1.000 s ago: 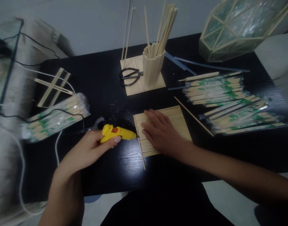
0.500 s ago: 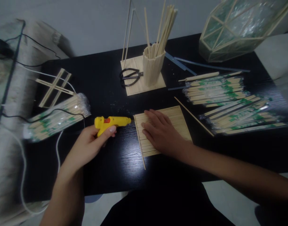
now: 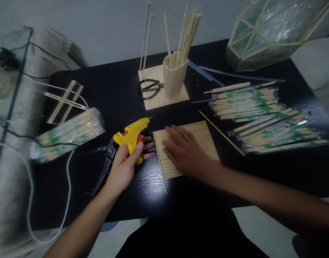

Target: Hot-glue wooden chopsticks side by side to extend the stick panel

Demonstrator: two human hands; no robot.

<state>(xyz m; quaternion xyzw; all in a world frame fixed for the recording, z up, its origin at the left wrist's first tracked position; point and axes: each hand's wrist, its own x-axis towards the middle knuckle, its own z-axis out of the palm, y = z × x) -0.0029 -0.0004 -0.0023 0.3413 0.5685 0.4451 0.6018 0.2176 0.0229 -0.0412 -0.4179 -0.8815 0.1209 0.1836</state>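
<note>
My left hand (image 3: 127,163) grips a yellow glue gun (image 3: 132,134) by its handle, nozzle tilted up and to the right, just left of a flat mat of glued bamboo sticks (image 3: 204,138). My right hand (image 3: 184,150) lies flat on that mat with fingers stretched out, pressing it to the black table (image 3: 121,96). A single loose stick (image 3: 160,166) runs along the mat's left edge. Metal pliers (image 3: 104,166) lie on the table under my left wrist.
Wrapped chopstick bundles lie at the right (image 3: 263,114) and left (image 3: 67,134). A stick cup (image 3: 175,77) and black scissors (image 3: 148,87) sit on a small stick mat behind. A stick cross frame (image 3: 63,102), a faceted lantern frame (image 3: 269,32) and the gun's cord (image 3: 65,186) are about.
My left hand lifted the glue gun away from the mat's left edge and turned its nozzle upward to the right. The pliers came into view. My right hand stayed flat on the mat.
</note>
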